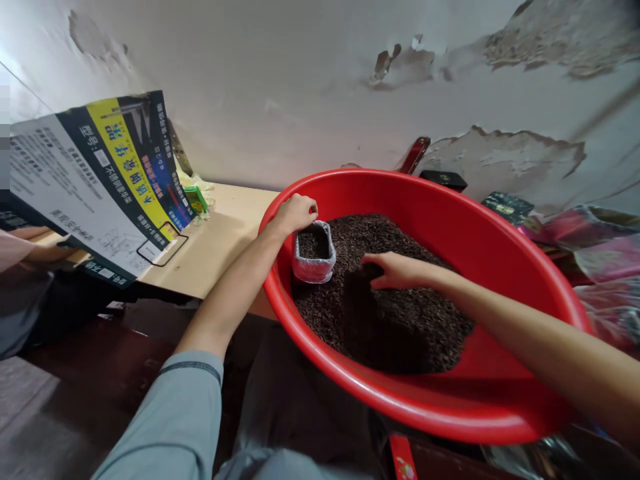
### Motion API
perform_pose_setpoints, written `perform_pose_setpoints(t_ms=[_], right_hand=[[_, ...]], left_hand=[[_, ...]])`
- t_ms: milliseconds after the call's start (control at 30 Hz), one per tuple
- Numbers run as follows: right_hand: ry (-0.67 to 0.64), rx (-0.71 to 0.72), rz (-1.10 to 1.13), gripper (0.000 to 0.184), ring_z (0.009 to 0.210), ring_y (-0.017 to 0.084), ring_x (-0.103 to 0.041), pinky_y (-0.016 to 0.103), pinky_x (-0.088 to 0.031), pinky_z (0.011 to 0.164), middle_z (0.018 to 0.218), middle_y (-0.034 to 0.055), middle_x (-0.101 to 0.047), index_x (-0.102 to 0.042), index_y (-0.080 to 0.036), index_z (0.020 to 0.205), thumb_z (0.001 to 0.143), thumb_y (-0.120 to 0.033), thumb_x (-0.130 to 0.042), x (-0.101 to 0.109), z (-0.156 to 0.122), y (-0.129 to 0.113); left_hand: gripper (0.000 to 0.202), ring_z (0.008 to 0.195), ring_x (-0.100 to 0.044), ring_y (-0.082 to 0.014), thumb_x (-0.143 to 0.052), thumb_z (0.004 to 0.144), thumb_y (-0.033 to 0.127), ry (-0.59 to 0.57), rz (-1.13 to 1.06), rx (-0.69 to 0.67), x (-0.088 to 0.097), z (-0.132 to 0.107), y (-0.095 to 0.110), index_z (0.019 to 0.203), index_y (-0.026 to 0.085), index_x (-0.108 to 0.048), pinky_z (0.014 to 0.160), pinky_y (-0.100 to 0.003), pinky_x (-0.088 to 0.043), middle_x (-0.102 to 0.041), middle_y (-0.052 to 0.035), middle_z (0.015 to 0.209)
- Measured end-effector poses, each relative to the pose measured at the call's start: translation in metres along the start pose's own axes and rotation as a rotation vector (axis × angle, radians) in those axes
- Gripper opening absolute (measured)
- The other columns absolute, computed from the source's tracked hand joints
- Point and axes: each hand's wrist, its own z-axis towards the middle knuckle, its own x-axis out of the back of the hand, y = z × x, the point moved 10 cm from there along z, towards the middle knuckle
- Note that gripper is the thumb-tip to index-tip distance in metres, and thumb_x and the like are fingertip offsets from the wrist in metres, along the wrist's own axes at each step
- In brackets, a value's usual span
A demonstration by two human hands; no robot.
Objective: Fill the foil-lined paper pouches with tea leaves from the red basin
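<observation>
Red plastic forms the tub (475, 247) under my remote inspection, and I find both hands at work within or over its rim. Left hand (297, 213): fingers curled, just beside the far edge of the box (314, 270). I cannot tell whether they grip that edge or merely rest by it. The box, clad in clear film, stands upright inside the tub, on the near side of the left fingers and well to the left of the right fingers. Its dark fill lies below its rim.

Right hand (400, 270): fingers bent, set apart from the thumb, low over the dark grains (420, 333). Dark matter shows in the gap; I cannot tell whether any is clamped.

To the left of the left fingers I note the pale surface (225, 213), with a green item (195, 198) and, farther out, a printed card (100, 187).

Step in hand, by my judgement: the right hand handles grains while the left attends to the box. I consider that the next move calls for a steady box under the left fingers and closely cupped right fingers, to limit spillage.
</observation>
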Motion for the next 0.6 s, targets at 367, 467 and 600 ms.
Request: perform_pose_setpoints(t_ms=[367, 467, 600], right_hand=[[0.402, 0.007, 0.2, 0.032, 0.093, 0.024, -0.07, 0.034, -0.056, 0.078, 0.106, 0.007, -0.076, -0.072, -0.02, 0.11, 0.078, -0.023, -0.077, 0.135, 0.041, -0.087], [0.406, 0.018, 0.218, 0.032, 0.092, 0.022, -0.07, 0.033, -0.058, 0.077, 0.105, 0.0072, -0.076, -0.075, -0.018, 0.11, 0.078, -0.022, -0.08, 0.141, 0.046, -0.099], [0.465, 0.082, 0.358, 0.036, 0.094, 0.022, -0.071, 0.031, -0.06, 0.07, 0.118, 0.0104, -0.074, -0.072, -0.017, 0.119, 0.084, -0.025, -0.076, 0.144, 0.035, -0.099]], left_hand=[[0.023, 0.089, -0.072, -0.0178, -0.06, 0.09, 0.014, 0.047, -0.133, 0.07, -0.012, 0.01, -0.033, 0.099, 0.017, -0.082, 0.084, -0.026, -0.052, -0.08, -0.0077, 0.094], [0.021, 0.079, -0.071, -0.0163, -0.06, 0.09, 0.014, 0.03, -0.175, 0.095, -0.014, 0.009, -0.037, 0.095, 0.016, -0.081, 0.07, -0.024, -0.05, -0.079, -0.0065, 0.086], [0.02, 0.066, -0.068, -0.0143, -0.059, 0.092, 0.015, -0.011, -0.227, 0.109, -0.018, 0.008, -0.037, 0.094, 0.014, -0.079, 0.062, -0.022, -0.047, -0.076, -0.005, 0.074]])
